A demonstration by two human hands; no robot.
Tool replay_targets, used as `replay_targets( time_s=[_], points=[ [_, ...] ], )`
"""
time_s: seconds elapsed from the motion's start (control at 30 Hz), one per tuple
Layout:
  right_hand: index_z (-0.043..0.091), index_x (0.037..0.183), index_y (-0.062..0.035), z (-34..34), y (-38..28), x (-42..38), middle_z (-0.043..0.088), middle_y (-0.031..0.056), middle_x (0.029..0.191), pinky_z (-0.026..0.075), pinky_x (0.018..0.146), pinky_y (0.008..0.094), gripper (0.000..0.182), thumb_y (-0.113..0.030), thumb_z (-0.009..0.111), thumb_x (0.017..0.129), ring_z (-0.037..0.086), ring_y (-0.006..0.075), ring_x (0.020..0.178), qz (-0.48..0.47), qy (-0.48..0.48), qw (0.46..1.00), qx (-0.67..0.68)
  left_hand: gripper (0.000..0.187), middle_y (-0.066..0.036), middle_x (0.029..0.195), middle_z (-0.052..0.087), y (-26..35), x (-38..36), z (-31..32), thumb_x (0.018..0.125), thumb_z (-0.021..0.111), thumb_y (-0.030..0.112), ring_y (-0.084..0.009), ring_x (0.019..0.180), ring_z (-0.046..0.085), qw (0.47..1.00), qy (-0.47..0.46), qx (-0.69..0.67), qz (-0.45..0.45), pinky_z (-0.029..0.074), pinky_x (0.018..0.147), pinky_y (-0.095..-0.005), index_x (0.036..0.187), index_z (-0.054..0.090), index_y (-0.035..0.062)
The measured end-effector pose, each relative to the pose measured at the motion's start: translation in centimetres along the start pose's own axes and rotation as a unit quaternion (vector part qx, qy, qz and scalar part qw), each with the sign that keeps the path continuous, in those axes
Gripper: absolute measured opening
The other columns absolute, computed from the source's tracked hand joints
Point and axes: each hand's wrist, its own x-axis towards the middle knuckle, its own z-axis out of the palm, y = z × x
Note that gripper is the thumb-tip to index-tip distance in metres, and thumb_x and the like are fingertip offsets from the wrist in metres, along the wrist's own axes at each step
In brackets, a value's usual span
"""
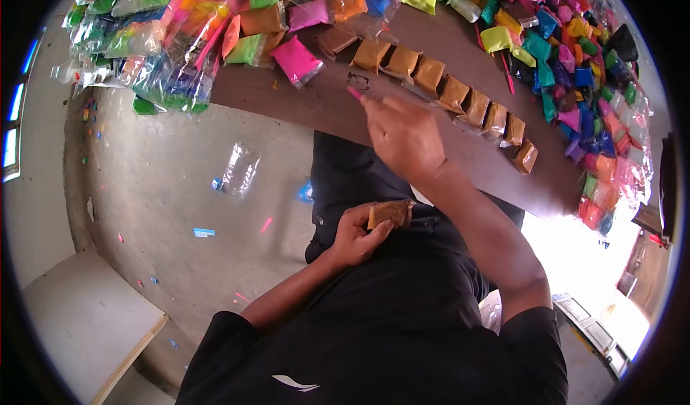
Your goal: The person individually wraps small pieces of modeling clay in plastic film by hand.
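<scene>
My left hand (359,235) is closed round a brown clay packet (389,214) in clear wrapping, held low in front of my black shirt. Over the table's near edge reaches my right hand (407,135), its fingers pinched on a small pink piece (354,93), mostly hidden by the fingers. Just beyond that piece is a dark, thin-lined mark or scrap (358,81) on the brown table (287,103). A curved row of several brown packets (453,93) runs to the right of my right hand. A bright pink packet (297,61) lies to its left.
Heaps of colourful packets crowd the table's left side (172,31) and right side (575,67). A thin pink stick (507,73) lies near the right heap. Clear plastic (241,169) and small scraps are on the floor. A pale board (90,319) stands at lower left.
</scene>
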Motion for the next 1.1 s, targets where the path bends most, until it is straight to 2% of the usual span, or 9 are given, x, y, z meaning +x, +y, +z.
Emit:
replay_targets(
  time_s=[0.23,0.4,0.53,0.6,0.7,0.8,0.9,0.93,1.1],
  points=[
    [0.076,0.104,-0.004,-0.2,-0.1,1.7,0.069,0.0152,0.082,0.054,0.066,0.0442,0.015,-0.012,0.067,0.095,0.068,0.0369,0.078,0.043,0.057,0.997,0.031,0.023,-0.005,0.099,0.072,-0.3,0.2,0.1,0.099,0.064,0.012,-0.0112,0.089,0.065,1.0,-0.003,-0.024,0.016,0.051,0.081,-0.0276,0.114,0.071,-0.0037],
    [0.076,0.094,-0.0055,0.1,-0.7,2.7,0.07,0.0176,0.076,0.056,0.066,0.045,0.012,-0.012,0.066,0.091,0.07,0.0386,0.072,0.184,0.071,0.978,0.072,0.026,-0.006,0.103,0.073,-0.1,0.3,0.1,0.101,0.063,0.014,-0.0109,0.09,0.066,0.999,-0.004,-0.029,0.022,0.052,0.082,-0.0278,0.117,0.072,-0.0031],
    [0.077,0.097,-0.0062,0.2,-1.7,2.7,0.07,0.0184,0.075,0.055,0.065,0.0455,0.014,-0.013,0.067,0.09,0.07,0.0389,0.073,0.147,0.061,0.985,0.062,0.027,-0.007,0.107,0.075,-0.5,0.3,-0.2,0.101,0.062,0.015,-0.0113,0.093,0.068,0.999,-0.017,-0.015,0.026,0.052,0.085,-0.0282,0.119,0.072,-0.0025],
    [0.078,0.104,-0.006,-1.2,-1.5,3.9,0.073,0.0195,0.085,0.057,0.072,0.0416,0.019,-0.019,0.067,0.096,0.073,0.0376,0.079,0.283,-0.013,0.958,0.051,0.027,-0.007,0.106,0.075,-0.3,0.3,0.0,0.101,0.062,0.015,-0.0112,0.093,0.068,0.999,-0.009,-0.019,0.035,0.052,0.085,-0.0281,0.119,0.072,-0.0023],
    [0.076,0.092,-0.0058,0.8,-1.5,3.1,0.07,0.0186,0.076,0.056,0.068,0.0474,0.013,-0.014,0.066,0.09,0.07,0.0403,0.074,0.164,0.053,0.984,0.052,0.027,-0.007,0.106,0.075,-0.2,0.5,0.0,0.101,0.062,0.014,-0.0113,0.093,0.068,0.999,-0.014,-0.02,0.036,0.052,0.085,-0.028,0.119,0.072,-0.0022],
    [0.076,0.091,-0.0058,0.2,-0.9,3.9,0.07,0.0196,0.077,0.056,0.07,0.0475,0.013,-0.014,0.065,0.09,0.07,0.0409,0.075,0.219,0.047,0.974,0.046,0.026,-0.007,0.105,0.075,-0.1,0.3,-0.1,0.1,0.062,0.014,-0.0111,0.093,0.068,0.999,-0.015,-0.019,0.032,0.052,0.085,-0.0279,0.119,0.072,-0.0021],
    [0.076,0.092,-0.006,1.0,-0.8,3.7,0.07,0.0206,0.078,0.057,0.07,0.0473,0.014,-0.015,0.066,0.09,0.07,0.0413,0.076,0.149,0.073,0.985,0.053,0.026,-0.007,0.106,0.074,-0.1,0.2,-0.2,0.101,0.062,0.013,-0.0105,0.094,0.067,0.999,-0.017,-0.021,0.025,0.052,0.085,-0.0278,0.119,0.072,-0.0025],
    [0.076,0.093,-0.0059,0.9,-1.3,3.5,0.07,0.0207,0.079,0.057,0.071,0.0472,0.014,-0.016,0.066,0.09,0.07,0.0413,0.077,0.211,0.015,0.974,0.084,0.026,-0.007,0.107,0.074,-0.1,0.2,-0.3,0.101,0.062,0.013,-0.0102,0.095,0.067,0.999,-0.024,-0.022,0.015,0.052,0.086,-0.0277,0.12,0.071,-0.003],
    [0.076,0.092,-0.0059,0.2,-1.3,3.1,0.07,0.0207,0.078,0.057,0.071,0.0471,0.014,-0.016,0.066,0.09,0.07,0.0412,0.077,0.215,0.027,0.974,0.062,0.028,-0.006,0.107,0.073,0.5,0.0,-0.2,0.102,0.061,0.014,-0.009,0.093,0.065,0.999,-0.019,-0.04,0.009,0.051,0.084,-0.0272,0.122,0.069,-0.0043]
  ],
)
